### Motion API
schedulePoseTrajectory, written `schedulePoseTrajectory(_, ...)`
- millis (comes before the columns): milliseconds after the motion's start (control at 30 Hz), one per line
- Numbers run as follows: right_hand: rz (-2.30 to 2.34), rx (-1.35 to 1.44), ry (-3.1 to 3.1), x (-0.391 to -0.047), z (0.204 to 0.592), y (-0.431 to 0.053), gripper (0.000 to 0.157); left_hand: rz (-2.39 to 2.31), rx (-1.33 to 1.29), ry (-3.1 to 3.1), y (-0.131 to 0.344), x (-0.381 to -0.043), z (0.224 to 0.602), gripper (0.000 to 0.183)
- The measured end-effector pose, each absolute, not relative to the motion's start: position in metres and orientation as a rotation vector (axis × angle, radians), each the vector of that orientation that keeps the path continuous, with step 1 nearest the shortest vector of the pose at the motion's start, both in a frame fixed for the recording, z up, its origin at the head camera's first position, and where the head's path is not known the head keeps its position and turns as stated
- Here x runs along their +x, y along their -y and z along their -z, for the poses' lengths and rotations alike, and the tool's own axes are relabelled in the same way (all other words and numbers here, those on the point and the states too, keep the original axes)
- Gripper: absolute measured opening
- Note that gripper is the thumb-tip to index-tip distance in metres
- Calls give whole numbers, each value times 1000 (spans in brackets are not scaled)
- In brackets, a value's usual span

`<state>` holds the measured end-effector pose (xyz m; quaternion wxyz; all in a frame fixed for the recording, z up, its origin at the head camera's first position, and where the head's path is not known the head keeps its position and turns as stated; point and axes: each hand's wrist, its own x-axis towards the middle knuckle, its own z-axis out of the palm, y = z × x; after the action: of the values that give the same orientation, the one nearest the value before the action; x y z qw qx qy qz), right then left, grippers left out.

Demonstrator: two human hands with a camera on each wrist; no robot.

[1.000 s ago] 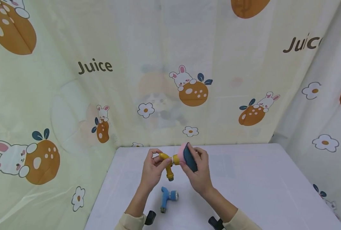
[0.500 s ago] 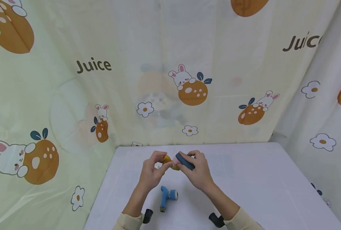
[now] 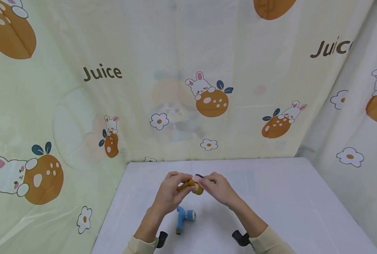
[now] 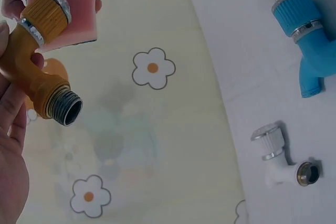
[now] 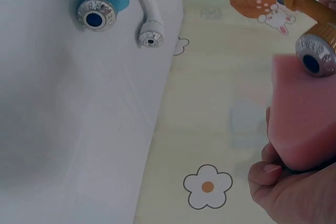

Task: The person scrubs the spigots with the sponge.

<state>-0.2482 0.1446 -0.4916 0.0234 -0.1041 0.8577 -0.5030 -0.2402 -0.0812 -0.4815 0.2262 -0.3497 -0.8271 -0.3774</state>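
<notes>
- Left fingers (image 3: 180, 177) pinch the yellow faucet (image 4: 39, 85), right fingers (image 5: 265, 174) grip the pink sponge (image 5: 299, 114) — both above the tabletop (image 3: 271, 204).
- Sponge has shifted from knob (image 4: 46, 17) end to side — likely rubbing another surface.

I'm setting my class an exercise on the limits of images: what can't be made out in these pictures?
- Head view: most of the sponge, behind the right hand.
- Head view: the white tap, not visible, probably behind the left hand.
- Left wrist view: the rest of the blue tap, cut off by the right edge.
- Right wrist view: lettering on the yellow tap, too small and blurred to read.
</notes>
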Motion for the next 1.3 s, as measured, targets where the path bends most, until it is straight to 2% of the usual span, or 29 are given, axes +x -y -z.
schedulePoseTrajectory(600, 1588, -237, -2529, -252, 496, -145, 48, 1138, -1025, 2276, 75, -238, 486, 28)
schedulePoseTrajectory(833, 1608, -152, -2455, -256, 502, -147, 47, 1205, -989, 2298, 74, -237, 485, 30)
schedulePoseTrajectory(1067, 1688, -89, -2452, -255, 507, -149, 47, 1517, -865, 2238, 77, -243, 486, 34)
schedulePoseTrajectory(1167, 1823, -109, -2442, -253, 511, -147, 43, 1791, -708, 2171, 81, -248, 489, 36)
schedulePoseTrajectory(1300, 2003, -227, -2467, -250, 513, -141, 50, 2108, -414, 2060, 87, -256, 494, 38)
